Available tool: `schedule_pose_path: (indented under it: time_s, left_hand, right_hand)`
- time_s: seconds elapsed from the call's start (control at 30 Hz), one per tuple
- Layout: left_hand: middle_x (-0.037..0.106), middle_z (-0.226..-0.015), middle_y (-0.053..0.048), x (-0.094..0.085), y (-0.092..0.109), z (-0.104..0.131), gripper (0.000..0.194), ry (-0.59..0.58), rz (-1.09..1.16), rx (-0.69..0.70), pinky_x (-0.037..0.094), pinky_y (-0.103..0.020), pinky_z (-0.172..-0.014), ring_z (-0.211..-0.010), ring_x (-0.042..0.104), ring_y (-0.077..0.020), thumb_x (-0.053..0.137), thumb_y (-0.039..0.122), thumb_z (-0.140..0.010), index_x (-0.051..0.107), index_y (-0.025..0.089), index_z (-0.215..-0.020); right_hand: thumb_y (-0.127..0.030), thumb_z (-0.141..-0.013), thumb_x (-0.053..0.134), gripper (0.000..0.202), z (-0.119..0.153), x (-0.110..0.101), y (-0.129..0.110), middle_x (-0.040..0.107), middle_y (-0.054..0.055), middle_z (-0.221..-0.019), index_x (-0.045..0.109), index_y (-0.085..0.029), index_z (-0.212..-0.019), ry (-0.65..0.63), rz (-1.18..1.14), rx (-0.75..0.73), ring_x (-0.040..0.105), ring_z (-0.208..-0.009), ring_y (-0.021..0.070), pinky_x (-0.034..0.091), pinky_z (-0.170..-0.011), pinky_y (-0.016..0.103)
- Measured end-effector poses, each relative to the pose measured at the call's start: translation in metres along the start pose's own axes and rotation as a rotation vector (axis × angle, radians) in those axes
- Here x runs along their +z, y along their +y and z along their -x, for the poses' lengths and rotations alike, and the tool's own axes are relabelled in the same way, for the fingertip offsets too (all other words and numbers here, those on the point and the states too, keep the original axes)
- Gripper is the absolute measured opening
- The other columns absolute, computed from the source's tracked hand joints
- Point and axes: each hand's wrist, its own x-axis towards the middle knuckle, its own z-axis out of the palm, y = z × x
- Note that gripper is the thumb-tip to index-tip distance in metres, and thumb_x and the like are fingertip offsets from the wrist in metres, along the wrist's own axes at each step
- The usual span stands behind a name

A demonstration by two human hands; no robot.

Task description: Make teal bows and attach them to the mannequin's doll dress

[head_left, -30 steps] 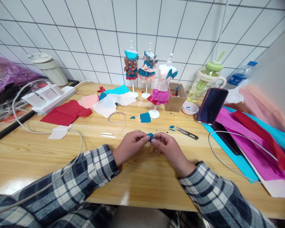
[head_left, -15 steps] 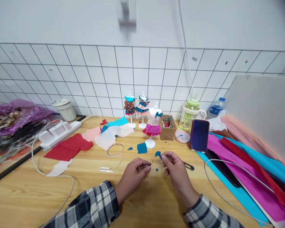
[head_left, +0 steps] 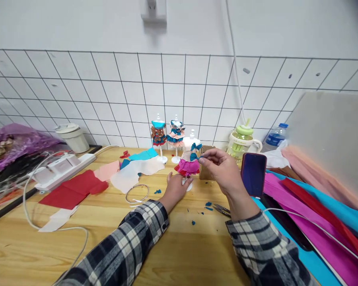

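A small white mannequin (head_left: 192,140) stands in front of me in a pale pink top and a magenta ruffled skirt (head_left: 188,167), with a teal bow (head_left: 196,146) at its chest. My left hand (head_left: 176,190) is at its stand below the skirt, thumb across the pole; some fingers are hidden. Between thumb and fingertips of my right hand (head_left: 222,169) is a second small teal bow (head_left: 193,156), held against the waist. Scissors (head_left: 222,209) lie under my right wrist, among teal scraps (head_left: 209,204).
Two more dressed mannequins (head_left: 158,133) stand behind, left. Red sheets (head_left: 73,188), a wire ring (head_left: 136,193) and a power strip (head_left: 66,171) lie left. A cardboard box (head_left: 207,171), a phone (head_left: 253,174), a bottle (head_left: 276,136) and coloured sheets (head_left: 304,214) are right.
Both hands have moved forward to the mannequin. My left hand has gone to its stand, and my right has brought the teal bow up from the table to the dress.
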Motion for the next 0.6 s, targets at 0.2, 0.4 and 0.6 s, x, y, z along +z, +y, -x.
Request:
schedule_pose_path:
  time_s: [0.2, 0.4, 0.6]
  left_hand:
    - [0.071, -0.085, -0.005, 0.000, -0.001, 0.000, 0.029, -0.087, 0.005, 0.037, 0.020, -0.044, -0.107, -0.095, 0.060, -0.0210, 0.042, 0.030, -0.092, 0.066, 0.019, -0.081]
    - [0.067, -0.078, -0.006, 0.001, 0.002, 0.006, 0.037, -0.161, 0.058, 0.031, 0.042, -0.029, -0.068, -0.074, 0.060, -0.0186, 0.034, 0.036, -0.094, 0.062, 0.017, -0.077]
    - [0.066, -0.076, -0.005, 0.000, 0.004, 0.009, 0.034, -0.170, 0.085, 0.030, 0.041, -0.028, -0.067, -0.073, 0.059, -0.0182, 0.035, 0.033, -0.093, 0.060, 0.018, -0.075]
  right_hand:
    - [-0.032, -0.067, 0.075, 0.048, -0.011, -0.002, 0.011, 0.068, -0.002, -0.072, 0.042, -0.024, -0.100, 0.073, 0.099, 0.003, 0.062, -0.063, 0.0140, 0.047, -0.059, 0.026]
    - [-0.033, -0.068, 0.074, 0.045, -0.014, -0.008, 0.016, 0.069, -0.001, -0.074, 0.042, -0.024, -0.098, 0.084, 0.144, -0.008, 0.063, -0.065, 0.0152, 0.046, -0.062, 0.028]
    - [-0.033, -0.067, 0.075, 0.045, -0.014, -0.009, 0.017, 0.069, -0.001, -0.073, 0.043, -0.023, -0.096, 0.105, 0.145, -0.004, 0.063, -0.065, 0.0152, 0.047, -0.065, 0.029]
